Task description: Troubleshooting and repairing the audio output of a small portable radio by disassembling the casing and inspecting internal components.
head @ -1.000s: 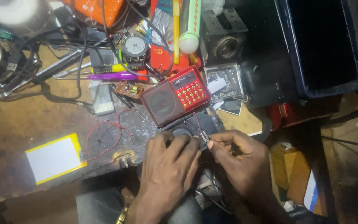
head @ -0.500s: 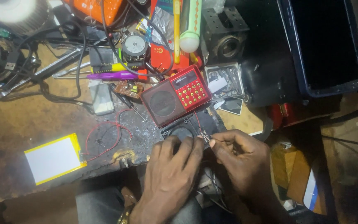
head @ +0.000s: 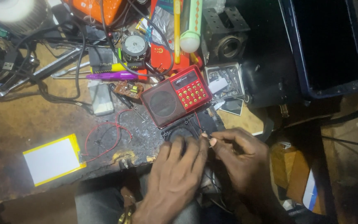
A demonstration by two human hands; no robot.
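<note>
A small red radio with a round speaker grille and yellow buttons lies tilted on the worn workbench. Just below it sits a black part with a round speaker, joined to the radio by thin red wires. My left hand rests flat on that black part, fingers spread over it. My right hand pinches a thin wire between thumb and forefinger beside the black part.
A flat white battery with yellow edging and a loop of red wire lie at left. Screwdrivers, a small circuit board, a loose speaker, cables and a black metal block crowd the back. A dark tray stands right.
Both hands have stayed over the black part; the fingers of the left hand shifted slightly and the right hand's pinch moved a little toward the radio.
</note>
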